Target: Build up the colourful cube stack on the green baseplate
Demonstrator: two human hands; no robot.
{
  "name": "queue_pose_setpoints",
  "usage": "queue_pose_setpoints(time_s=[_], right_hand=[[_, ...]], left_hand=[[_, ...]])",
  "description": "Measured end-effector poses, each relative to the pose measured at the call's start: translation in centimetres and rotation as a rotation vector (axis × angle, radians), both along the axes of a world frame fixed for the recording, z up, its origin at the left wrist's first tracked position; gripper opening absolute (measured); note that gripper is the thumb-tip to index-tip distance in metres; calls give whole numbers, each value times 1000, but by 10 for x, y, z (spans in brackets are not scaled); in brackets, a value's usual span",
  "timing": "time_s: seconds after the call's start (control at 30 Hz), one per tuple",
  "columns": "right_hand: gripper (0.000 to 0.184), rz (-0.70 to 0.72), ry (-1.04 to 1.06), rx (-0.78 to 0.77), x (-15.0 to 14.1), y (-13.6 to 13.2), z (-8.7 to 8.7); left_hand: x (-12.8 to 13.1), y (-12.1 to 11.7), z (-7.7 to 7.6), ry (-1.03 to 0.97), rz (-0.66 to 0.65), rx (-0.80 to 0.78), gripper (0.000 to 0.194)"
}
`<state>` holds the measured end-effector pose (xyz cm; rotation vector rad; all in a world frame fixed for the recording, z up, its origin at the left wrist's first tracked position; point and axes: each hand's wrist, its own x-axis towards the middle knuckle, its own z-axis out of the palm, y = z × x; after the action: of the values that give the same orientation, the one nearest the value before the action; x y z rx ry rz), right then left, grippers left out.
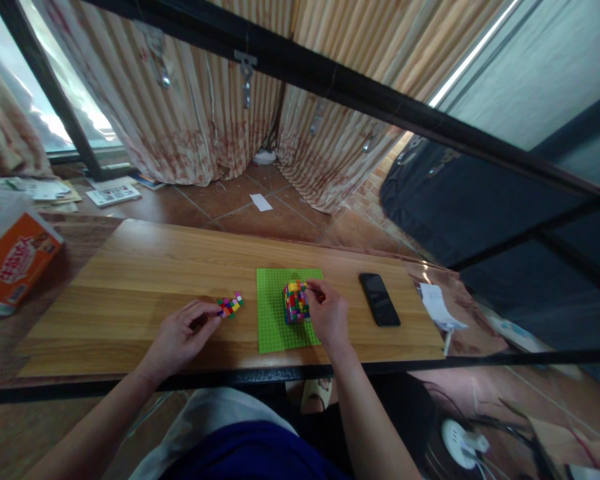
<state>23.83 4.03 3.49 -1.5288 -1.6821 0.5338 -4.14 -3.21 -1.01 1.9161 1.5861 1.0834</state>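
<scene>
A small block built of many-coloured toy bricks (294,303) stands on a green studded baseplate (270,327). My right hand (329,310) is at the block's upper right corner, thumb and forefinger pinched against it. Whether a separate brick sits between those fingertips is too small to make out. Left of the baseplate, a little cluster of loose toy bricks (231,305) lies on the wooden tabletop (180,260). My left hand (183,333) reaches to the cluster's left edge, thumb and forefinger closed on a brick there.
A black phone (379,299) lies right of the baseplate, with crumpled white paper (439,307) beyond it. At the far left stands a clear tub with an orange label (20,263). A dark metal bar (290,375) runs along the table's near edge; another (330,80) crosses overhead.
</scene>
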Motion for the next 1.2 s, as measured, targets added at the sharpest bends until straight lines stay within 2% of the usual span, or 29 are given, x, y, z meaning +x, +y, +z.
queue_pose_setpoints(time_s=[0.33,1.0,1.1,1.2], right_hand=[[22,-121,-14,43,-1,8,-2],[24,-62,57,-64,-1,20,-7],[25,-83,62,-38,0,17,-3],[27,-107,88,58,-1,6,8]], left_hand=[[-1,1,-4,3,-3,0,26],[0,1,1,20,4,3,31],[1,1,2,19,6,6,30],[2,0,4,16,12,-12,29]])
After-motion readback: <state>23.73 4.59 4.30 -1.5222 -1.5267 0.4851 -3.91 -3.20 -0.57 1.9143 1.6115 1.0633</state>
